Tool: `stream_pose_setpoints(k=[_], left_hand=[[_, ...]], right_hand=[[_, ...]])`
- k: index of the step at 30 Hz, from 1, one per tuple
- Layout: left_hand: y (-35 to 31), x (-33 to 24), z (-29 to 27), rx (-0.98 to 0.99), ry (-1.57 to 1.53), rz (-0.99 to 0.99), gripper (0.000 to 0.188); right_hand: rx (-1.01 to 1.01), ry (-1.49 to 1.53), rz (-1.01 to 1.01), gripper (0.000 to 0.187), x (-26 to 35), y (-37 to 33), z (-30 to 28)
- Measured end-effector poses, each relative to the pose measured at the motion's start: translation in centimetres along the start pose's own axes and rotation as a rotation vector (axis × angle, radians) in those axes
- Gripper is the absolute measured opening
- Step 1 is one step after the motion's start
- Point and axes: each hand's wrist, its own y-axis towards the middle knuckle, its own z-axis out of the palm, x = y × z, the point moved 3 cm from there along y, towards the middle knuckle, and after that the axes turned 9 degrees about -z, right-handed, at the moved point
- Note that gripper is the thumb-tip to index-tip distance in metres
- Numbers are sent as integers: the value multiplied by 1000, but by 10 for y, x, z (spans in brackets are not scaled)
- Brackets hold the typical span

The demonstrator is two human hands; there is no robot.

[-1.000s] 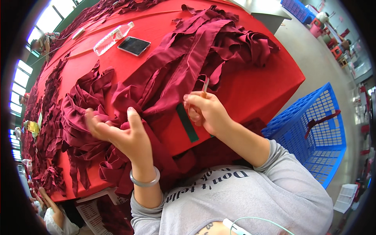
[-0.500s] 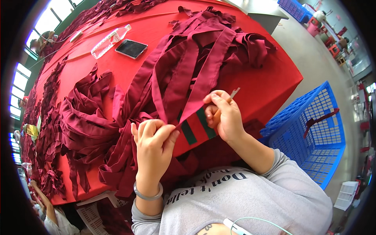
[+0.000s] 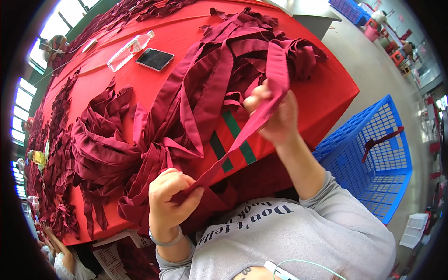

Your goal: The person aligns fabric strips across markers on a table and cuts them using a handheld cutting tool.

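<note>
A long maroon fabric strip [image 3: 247, 129] stretches between my two hands above the near table edge. Its left part is pinched between the thumb and curled fingers of my left hand [image 3: 171, 198]. Slightly blurred, my right hand [image 3: 283, 119] is raised behind the strip with its fingers curled. The strip crosses in front of that hand and loops up to the heap; what the fingers hold is hidden. More maroon strips [image 3: 205, 88] trail across the table from a gathered bundle [image 3: 105, 144]. A dark green band [image 3: 239, 137] and a blackish one [image 3: 220, 151] lie below the stretched strip.
The red-covered table [image 3: 322, 100] carries a phone [image 3: 155, 59], a clear plastic bottle [image 3: 128, 52] and further maroon heaps [image 3: 58, 154] along its left. A blue plastic basket [image 3: 373, 158] stands right of the table, a maroon strip over its side. Another person's arm [image 3: 60, 247] reaches in at lower left.
My right hand has risen and moved slightly right, behind the strip. The left hand has dropped toward me, and the strip between them is longer. The thin stick-like thing at my right fingers no longer shows.
</note>
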Motion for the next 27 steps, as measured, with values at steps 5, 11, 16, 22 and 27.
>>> stream_pose_setpoints(k=[5, 11, 16, 22, 27], left_hand=[[-7, 10, 1, -111, -70, -54, 22], [4, -1, 15, -66, 259, -32, 21], [0, 4, 33, -50, 530, -149, 18], [-3, 23, 51, 58, 805, -311, 18], [0, 24, 52, 57, 788, -345, 20]], right_hand=[[32, -101, -184, 56, 96, -17, 28], [-150, -678, -475, 25, 251, -63, 65], [-1004, -1280, -843, 15, 309, -95, 88], [-1286, -1381, -676, 32, 396, -132, 51], [-1181, -1057, -474, 8, 412, -109, 33]])
